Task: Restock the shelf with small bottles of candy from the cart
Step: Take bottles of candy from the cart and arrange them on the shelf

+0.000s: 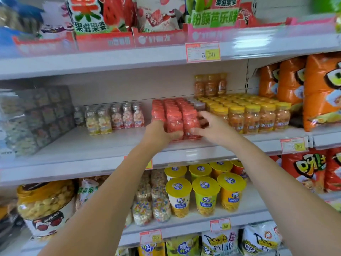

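A block of small red-capped candy bottles (174, 115) stands on the middle shelf (88, 145) in three rows running front to back. My left hand (159, 133) grips the front bottles from the left and below, thumb across their lower front. My right hand (210, 126) holds the right front bottle, fingers curled round its right side. Yellow-capped candy bottles (247, 115) fill the shelf right of the red block. Silver-capped bottles (114, 117) stand to the left. The cart is out of view.
Three orange bottles (210, 85) stand at the back on the yellow ones. Orange snack bags (313, 89) sit at the right, a clear box of sweets (33, 117) at the left. Yellow-lidded cups (204, 194) are on the shelf below. Bare shelf lies between the silver bottles and the front edge.
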Tool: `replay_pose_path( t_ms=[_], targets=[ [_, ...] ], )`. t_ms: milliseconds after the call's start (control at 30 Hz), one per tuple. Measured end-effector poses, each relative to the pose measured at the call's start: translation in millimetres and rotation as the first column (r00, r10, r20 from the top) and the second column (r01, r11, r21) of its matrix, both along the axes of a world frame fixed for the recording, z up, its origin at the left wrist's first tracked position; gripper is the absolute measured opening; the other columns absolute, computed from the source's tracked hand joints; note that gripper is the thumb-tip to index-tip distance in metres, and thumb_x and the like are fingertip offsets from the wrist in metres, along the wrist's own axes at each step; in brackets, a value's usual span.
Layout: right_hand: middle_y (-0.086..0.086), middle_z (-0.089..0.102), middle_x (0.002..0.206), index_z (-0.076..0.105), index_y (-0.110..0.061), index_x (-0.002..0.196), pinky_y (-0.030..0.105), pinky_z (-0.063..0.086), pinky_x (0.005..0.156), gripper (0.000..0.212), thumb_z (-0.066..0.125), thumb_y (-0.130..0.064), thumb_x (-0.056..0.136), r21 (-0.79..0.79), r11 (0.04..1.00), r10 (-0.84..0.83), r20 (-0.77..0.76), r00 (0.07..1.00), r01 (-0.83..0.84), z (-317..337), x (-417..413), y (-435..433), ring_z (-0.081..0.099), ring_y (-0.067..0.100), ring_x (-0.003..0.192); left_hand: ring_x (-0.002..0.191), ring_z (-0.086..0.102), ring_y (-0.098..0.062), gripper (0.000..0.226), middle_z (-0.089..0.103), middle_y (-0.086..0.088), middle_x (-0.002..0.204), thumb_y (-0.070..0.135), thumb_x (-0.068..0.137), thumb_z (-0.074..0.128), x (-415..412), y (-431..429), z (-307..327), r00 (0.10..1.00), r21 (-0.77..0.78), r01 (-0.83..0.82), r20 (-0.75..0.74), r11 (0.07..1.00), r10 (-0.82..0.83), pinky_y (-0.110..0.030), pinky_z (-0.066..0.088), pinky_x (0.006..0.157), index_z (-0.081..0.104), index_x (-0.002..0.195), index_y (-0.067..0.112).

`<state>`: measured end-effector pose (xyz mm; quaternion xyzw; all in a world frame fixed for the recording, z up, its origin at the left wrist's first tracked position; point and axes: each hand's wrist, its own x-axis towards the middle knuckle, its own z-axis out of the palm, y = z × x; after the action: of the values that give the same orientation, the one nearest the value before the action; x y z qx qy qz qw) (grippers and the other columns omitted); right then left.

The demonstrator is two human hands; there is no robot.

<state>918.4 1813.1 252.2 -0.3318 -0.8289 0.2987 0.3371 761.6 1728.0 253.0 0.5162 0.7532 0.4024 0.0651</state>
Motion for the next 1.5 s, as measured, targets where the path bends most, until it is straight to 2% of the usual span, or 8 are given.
replay_pose_path(
  t_ms=[100, 333, 800, 933, 1033, 1267, 1400, 1500],
  targets=[
    [-0.003, 0.060, 0.098, 0.053, -0.018, 0.127, 0.028, 0.043, 0.077, 0.045, 0.068, -0.029, 0.086, 0.066, 0.996, -0.060, 0.078, 0.995, 0.055, 2.5, 4.4, -3.2, 0.058, 0.016, 0.093, 0.086, 0.057, -0.015, 0.038, 0.063, 0.000, 0.094, 0.030, 0.074, 0.079, -3.4, -2.0, 1.8, 0.997, -0.054, 0.070, 0.047, 0.996, -0.068, -0.023, 0.041, 0.075, 0.062, 0.103, 0.013],
    [0.004, 0.064, 0.113, 0.048, -0.015, 0.131, 0.039, 0.049, 0.092, 0.048, 0.066, -0.021, 0.088, 0.086, 0.989, -0.129, 0.109, 0.986, 0.120, -4.8, -2.2, -2.9, 0.061, 0.023, 0.104, 0.076, 0.057, -0.016, 0.023, 0.063, 0.002, 0.078, 0.028, 0.074, 0.079, -3.9, -0.4, 2.6, 0.996, -0.059, 0.077, 0.046, 0.995, -0.075, -0.026, 0.043, 0.068, 0.058, 0.074, 0.019],
    [0.006, 0.063, 0.122, 0.053, -0.011, 0.128, 0.026, 0.043, 0.084, 0.034, 0.053, -0.015, 0.094, 0.105, 0.981, -0.174, 0.106, 0.979, 0.163, 4.2, 7.1, -20.9, 0.059, 0.022, 0.109, 0.087, 0.058, -0.020, 0.045, 0.064, -0.002, 0.102, 0.037, 0.078, 0.074, 6.0, -4.7, 5.9, 0.994, -0.123, -0.056, -0.096, 0.991, 0.044, -0.028, 0.043, 0.073, 0.058, 0.109, 0.009],
    [0.001, 0.065, 0.110, 0.056, -0.012, 0.120, 0.028, 0.046, 0.089, 0.027, 0.056, -0.015, 0.093, 0.200, 0.956, -0.188, -0.133, 0.973, 0.212, -6.1, 32.2, -53.6, 0.060, 0.015, 0.102, 0.096, 0.060, -0.018, 0.033, 0.065, -0.001, 0.108, 0.030, 0.088, 0.065, 38.1, -39.9, -6.8, 0.970, 0.270, -0.063, -0.211, 0.961, 0.123, -0.026, 0.043, 0.080, 0.059, 0.113, 0.010],
    [-0.005, 0.059, 0.080, 0.056, -0.012, 0.093, 0.027, 0.044, 0.071, 0.004, 0.059, -0.014, 0.090, 0.209, 0.963, -0.124, -0.211, 0.970, 0.169, -38.6, 59.0, -82.3, 0.055, 0.012, 0.075, 0.070, 0.057, -0.006, 0.019, 0.060, 0.010, 0.074, 0.029, 0.091, 0.059, 73.0, -78.5, -46.1, 0.986, 0.456, 0.091, -0.166, 0.885, -0.016, -0.019, 0.044, 0.063, 0.058, 0.080, 0.013],
    [-0.003, 0.052, 0.076, 0.047, -0.012, 0.085, 0.034, 0.040, 0.067, 0.019, 0.062, -0.022, 0.090, -0.153, 0.977, -0.102, 0.262, 0.960, 0.146, -193.9, 130.6, -85.5, 0.053, 0.020, 0.076, 0.062, 0.055, -0.017, 0.040, 0.058, -0.006, 0.069, 0.034, 0.093, 0.056, 112.0, -115.7, -212.8, 0.925, -0.184, 0.348, -0.088, 0.919, -0.368, -0.035, 0.046, 0.063, 0.058, 0.067, 0.004],
    [0.007, 0.055, 0.079, 0.051, -0.007, 0.079, 0.033, 0.043, 0.063, 0.023, 0.060, -0.025, 0.092, -0.372, 0.875, -0.053, 0.561, 0.826, 0.309, -289.7, 176.6, -74.4, 0.058, 0.024, 0.071, 0.075, 0.060, -0.018, 0.019, 0.064, -0.003, 0.089, 0.033, 0.091, 0.059, 125.6, -117.6, -298.8, 0.945, -0.542, 0.327, 0.159, 0.774, -0.287, -0.025, 0.047, 0.067, 0.060, 0.082, 0.016],
    [0.000, 0.034, 0.062, 0.034, -0.017, 0.062, 0.024, 0.027, 0.047, 0.038, 0.058, -0.021, 0.092, -0.465, 0.773, -0.041, 0.642, 0.765, 0.432, -346.0, 200.5, -76.4, 0.036, 0.012, 0.050, 0.099, 0.058, -0.022, 0.027, 0.058, -0.008, 0.120, 0.028, 0.094, 0.056, 137.5, -112.8, -352.3, 0.944, -0.696, 0.325, 0.201, 0.641, -0.260, -0.024, 0.044, 0.079, 0.057, 0.117, 0.014]
  ],
)
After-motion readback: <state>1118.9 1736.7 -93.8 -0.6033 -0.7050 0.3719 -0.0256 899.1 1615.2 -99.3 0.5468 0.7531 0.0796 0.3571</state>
